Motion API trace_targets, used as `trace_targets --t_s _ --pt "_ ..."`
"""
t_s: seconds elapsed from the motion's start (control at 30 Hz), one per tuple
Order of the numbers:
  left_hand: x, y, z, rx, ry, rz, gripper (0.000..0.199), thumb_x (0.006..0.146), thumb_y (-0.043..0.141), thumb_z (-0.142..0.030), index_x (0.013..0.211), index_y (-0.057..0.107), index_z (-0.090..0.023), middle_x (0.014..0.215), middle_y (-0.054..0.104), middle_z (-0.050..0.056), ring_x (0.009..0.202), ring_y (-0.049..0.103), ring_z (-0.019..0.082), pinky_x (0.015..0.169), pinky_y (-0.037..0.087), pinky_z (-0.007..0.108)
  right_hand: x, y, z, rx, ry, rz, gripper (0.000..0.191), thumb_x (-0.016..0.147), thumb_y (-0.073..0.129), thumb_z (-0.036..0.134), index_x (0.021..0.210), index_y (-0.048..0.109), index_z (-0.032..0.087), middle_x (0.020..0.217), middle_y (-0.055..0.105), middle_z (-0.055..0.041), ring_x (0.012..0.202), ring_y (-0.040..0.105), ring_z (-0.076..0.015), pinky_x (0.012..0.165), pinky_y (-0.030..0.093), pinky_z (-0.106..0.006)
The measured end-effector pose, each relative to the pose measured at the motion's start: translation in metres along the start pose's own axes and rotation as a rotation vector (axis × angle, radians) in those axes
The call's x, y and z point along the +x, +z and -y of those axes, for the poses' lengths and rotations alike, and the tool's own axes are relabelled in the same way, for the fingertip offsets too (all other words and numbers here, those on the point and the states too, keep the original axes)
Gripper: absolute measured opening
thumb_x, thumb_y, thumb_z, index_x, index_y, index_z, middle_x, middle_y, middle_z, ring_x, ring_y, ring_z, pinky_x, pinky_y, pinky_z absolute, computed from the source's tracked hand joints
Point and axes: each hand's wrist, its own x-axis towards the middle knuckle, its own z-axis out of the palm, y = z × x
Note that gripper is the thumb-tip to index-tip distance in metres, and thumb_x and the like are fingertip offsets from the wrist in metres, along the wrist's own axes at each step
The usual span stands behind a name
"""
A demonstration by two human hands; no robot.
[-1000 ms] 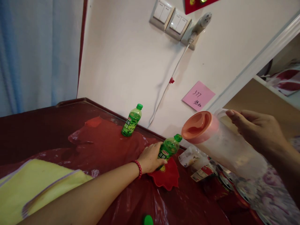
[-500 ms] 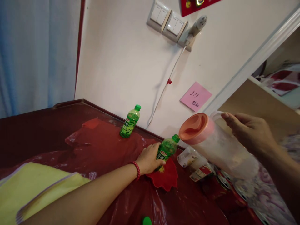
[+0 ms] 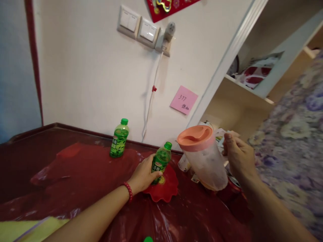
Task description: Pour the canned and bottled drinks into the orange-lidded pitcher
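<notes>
My left hand (image 3: 145,174), with a red bead bracelet at the wrist, is closed around a green-capped drink bottle (image 3: 161,159). That bottle stands slightly tilted at a red scalloped plate (image 3: 166,188); whether its base touches the plate is hidden by my hand. In my right hand (image 3: 238,153) is the handle of a frosted plastic pitcher (image 3: 207,164) with an orange lid. The pitcher leans to the left, its lid close to the bottle's cap. A second green bottle (image 3: 119,138) stands upright farther left, near the wall.
A red plastic sheet (image 3: 88,171) covers the dark red table. Dark red cans (image 3: 230,188) and cartons stand behind the pitcher. A yellow cloth (image 3: 22,230) lies at the lower left, and another green cap (image 3: 148,239) shows at the bottom edge. A white cord (image 3: 151,101) hangs along the wall.
The view has turned to the right. My right hand has brought the pitcher more upright, and its lid is still near the bottle. My left hand keeps its hold on the bottle.
</notes>
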Motion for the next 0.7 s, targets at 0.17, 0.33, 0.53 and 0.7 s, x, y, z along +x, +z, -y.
trace_targets --t_s 0.17,0.33,0.53,0.7 --pt "0.005 0.0 0.006 -0.027 0.024 0.02 0.058 0.079 0.066 -0.031 0.133 0.046 -0.02 0.136 0.06 0.013 0.126 0.055 0.029 0.109 0.04 0.045 -0.039 -0.018 -0.033 0.193 0.157 -0.128 0.061 0.08 0.064 0.076 0.061 0.049 0.02 0.051 0.043 0.0057 0.045 0.039 -0.0099 0.042 0.03 -0.022" --pt "0.01 0.0 0.007 -0.025 0.021 0.024 0.06 0.081 0.064 -0.038 0.134 0.044 -0.02 0.136 0.059 0.013 0.127 0.054 0.029 0.111 0.037 0.047 -0.074 -0.027 -0.064 0.351 0.288 -0.29 0.063 0.073 0.069 0.078 0.06 0.046 0.021 0.051 0.038 0.0083 0.044 0.035 -0.0087 0.041 0.031 -0.021" --pt "0.013 -0.001 0.005 -0.003 0.014 0.042 0.063 0.082 0.063 -0.044 0.135 0.043 -0.019 0.136 0.059 0.013 0.126 0.055 0.03 0.111 0.038 0.048 -0.097 -0.027 -0.087 0.472 0.355 -0.424 0.064 0.07 0.069 0.08 0.059 0.044 0.022 0.05 0.035 0.0095 0.044 0.033 -0.0085 0.043 0.035 -0.022" --pt "0.014 -0.001 0.002 -0.01 0.003 0.056 0.062 0.084 0.062 -0.046 0.136 0.042 -0.019 0.134 0.06 0.013 0.124 0.057 0.03 0.11 0.04 0.049 -0.109 -0.025 -0.098 0.526 0.37 -0.447 0.064 0.073 0.068 0.079 0.061 0.046 0.021 0.051 0.036 0.0094 0.046 0.034 -0.0085 0.046 0.038 -0.023"
